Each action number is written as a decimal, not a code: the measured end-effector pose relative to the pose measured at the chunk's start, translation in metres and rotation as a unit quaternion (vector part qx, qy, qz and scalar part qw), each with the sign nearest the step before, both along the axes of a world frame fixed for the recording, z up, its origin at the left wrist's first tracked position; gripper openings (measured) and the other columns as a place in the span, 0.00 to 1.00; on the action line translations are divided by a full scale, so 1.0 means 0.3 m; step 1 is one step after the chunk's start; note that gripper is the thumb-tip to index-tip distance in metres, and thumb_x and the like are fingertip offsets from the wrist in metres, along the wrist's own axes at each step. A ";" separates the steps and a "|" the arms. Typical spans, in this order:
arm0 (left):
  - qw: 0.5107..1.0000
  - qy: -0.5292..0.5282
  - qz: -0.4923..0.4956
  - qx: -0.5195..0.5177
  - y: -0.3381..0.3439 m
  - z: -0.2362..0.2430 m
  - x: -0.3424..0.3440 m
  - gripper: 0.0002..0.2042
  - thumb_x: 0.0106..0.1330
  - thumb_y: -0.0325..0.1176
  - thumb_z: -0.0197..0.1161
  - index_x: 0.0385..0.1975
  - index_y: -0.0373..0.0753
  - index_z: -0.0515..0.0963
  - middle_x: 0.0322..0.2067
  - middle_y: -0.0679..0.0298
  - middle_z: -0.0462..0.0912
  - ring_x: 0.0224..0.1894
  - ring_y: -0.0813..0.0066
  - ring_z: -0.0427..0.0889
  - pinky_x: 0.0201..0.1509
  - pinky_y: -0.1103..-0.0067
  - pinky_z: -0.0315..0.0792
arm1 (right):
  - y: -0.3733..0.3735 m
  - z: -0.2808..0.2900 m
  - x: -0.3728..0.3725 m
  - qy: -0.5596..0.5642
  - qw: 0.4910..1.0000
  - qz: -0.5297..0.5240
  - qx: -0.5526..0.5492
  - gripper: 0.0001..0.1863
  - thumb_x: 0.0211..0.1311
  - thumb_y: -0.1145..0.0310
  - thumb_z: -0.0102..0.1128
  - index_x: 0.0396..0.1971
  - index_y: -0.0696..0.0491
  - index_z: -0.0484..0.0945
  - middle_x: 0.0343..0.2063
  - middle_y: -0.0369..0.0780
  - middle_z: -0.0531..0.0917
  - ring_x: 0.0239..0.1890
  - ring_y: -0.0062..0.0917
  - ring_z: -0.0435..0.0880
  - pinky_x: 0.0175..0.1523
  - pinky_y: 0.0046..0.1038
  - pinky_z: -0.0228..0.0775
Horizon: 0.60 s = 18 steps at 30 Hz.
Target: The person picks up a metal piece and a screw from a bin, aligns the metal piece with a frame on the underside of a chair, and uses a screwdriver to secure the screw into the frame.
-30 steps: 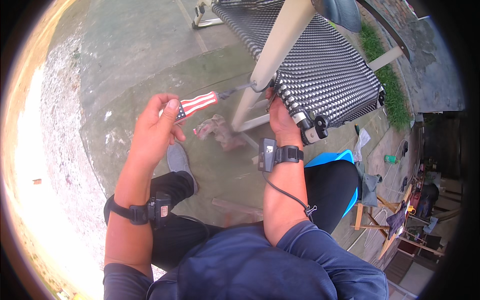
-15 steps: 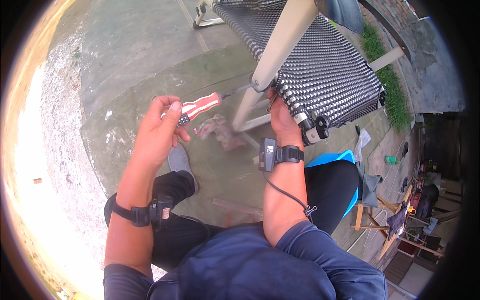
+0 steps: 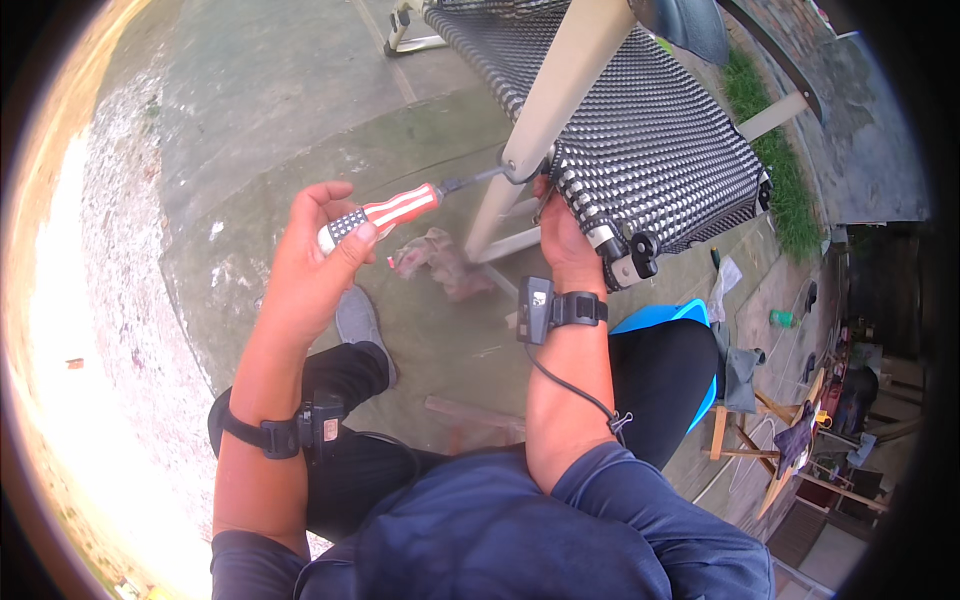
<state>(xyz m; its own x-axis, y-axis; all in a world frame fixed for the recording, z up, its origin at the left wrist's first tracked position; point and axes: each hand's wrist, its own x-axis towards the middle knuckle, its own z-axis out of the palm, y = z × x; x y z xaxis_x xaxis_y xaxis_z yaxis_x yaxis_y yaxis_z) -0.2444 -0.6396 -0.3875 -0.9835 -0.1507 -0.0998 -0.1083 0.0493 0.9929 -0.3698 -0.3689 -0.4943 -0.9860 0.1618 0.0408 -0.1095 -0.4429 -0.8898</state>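
My left hand [image 3: 318, 240] holds a screwdriver [image 3: 398, 208] by its red-and-white striped handle with a starred dark end, thumb on the handle. Its shaft reaches right, the tip at a bolt [image 3: 511, 166] in the beige metal leg [image 3: 545, 115] of a chair. Close behind that joint, my right hand [image 3: 567, 238] is tucked under the edge of the black-and-white woven seat [image 3: 650, 140]. Its fingers are partly hidden and look closed on a thin metallic piece I cannot make out. A black knob [image 3: 643, 254] sits on the frame beside my right wrist.
A crumpled pale rag [image 3: 440, 262] lies on the green ground sheet [image 3: 300, 180] beneath the chair. Something bright blue [image 3: 665, 318] shows by my right knee. Farther right are a wooden stand [image 3: 745, 440] and a green object [image 3: 782, 319]. Grass [image 3: 770, 150] borders the far side.
My left hand has shifted its grip and the screwdriver handle has turned, showing more of its starred end. My right hand and the chair have stayed in place.
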 end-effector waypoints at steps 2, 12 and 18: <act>0.996 0.064 0.007 -0.060 -0.001 -0.018 0.005 0.19 0.72 0.39 0.58 0.56 0.34 0.68 0.42 0.61 0.78 0.33 0.80 0.79 0.30 0.84 0.68 | -0.014 0.012 0.007 -0.001 1.000 -0.002 0.004 0.12 0.70 0.63 0.55 0.49 0.51 0.74 0.42 0.34 0.77 0.38 0.22 0.73 0.41 0.26 0.68; 0.983 -0.180 -0.001 0.044 -0.031 0.019 -0.036 0.17 0.71 0.35 0.58 0.56 0.35 0.69 0.42 0.61 0.77 0.36 0.80 0.80 0.35 0.84 0.71 | -0.009 0.024 0.004 0.000 1.000 0.001 0.009 0.14 0.69 0.60 0.55 0.49 0.52 0.74 0.42 0.34 0.77 0.38 0.23 0.73 0.41 0.26 0.68; 0.974 0.120 -0.013 -0.190 -0.013 -0.018 0.002 0.16 0.69 0.30 0.60 0.53 0.33 0.70 0.43 0.60 0.75 0.39 0.79 0.77 0.43 0.81 0.74 | -0.024 0.049 0.005 -0.006 1.000 -0.002 0.004 0.14 0.69 0.61 0.55 0.48 0.52 0.74 0.41 0.35 0.78 0.37 0.23 0.73 0.41 0.26 0.68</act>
<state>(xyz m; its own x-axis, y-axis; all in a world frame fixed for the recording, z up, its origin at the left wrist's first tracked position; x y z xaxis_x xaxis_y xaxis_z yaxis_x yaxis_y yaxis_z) -0.2439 -0.6434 -0.3929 -0.9759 -0.1065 0.1907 0.1302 0.4170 0.8995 -0.3682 -0.3761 -0.4797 -0.9857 0.1658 0.0298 -0.1003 -0.4357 -0.8945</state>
